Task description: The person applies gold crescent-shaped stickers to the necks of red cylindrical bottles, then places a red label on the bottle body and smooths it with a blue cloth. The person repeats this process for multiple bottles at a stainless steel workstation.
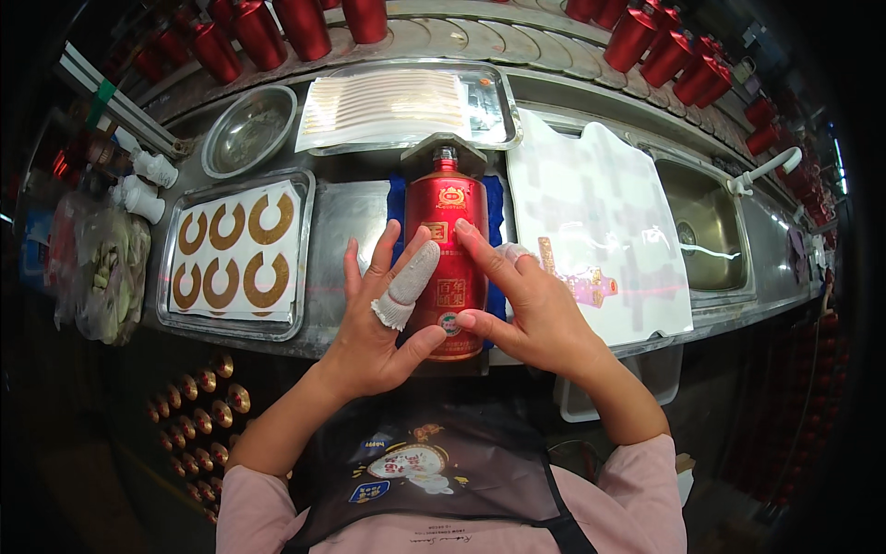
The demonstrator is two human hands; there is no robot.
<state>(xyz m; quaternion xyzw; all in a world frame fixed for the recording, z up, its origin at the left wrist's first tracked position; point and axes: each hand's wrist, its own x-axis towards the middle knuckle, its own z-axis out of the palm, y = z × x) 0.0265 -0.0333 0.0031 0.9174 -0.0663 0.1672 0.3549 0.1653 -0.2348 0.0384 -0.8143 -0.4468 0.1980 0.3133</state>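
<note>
A red bottle with gold decals lies on its back, neck pointing away from me. Its neck rests at a grey notched holder, and blue cloth shows along both sides. My left hand is at the bottle's left side with fingers spread; a white fabric finger cover is on its index finger, whose tip meets the bottle beside a small gold square decal. My right hand lays its outstretched index finger and thumb on the bottle's right side. Another white finger cover is on that hand.
A tray with gold C-shaped decals stands left, below a metal bowl. Behind is a tray of strip decals. A white sheet with a pink decal lies right, beside a sink. Red bottles line a conveyor.
</note>
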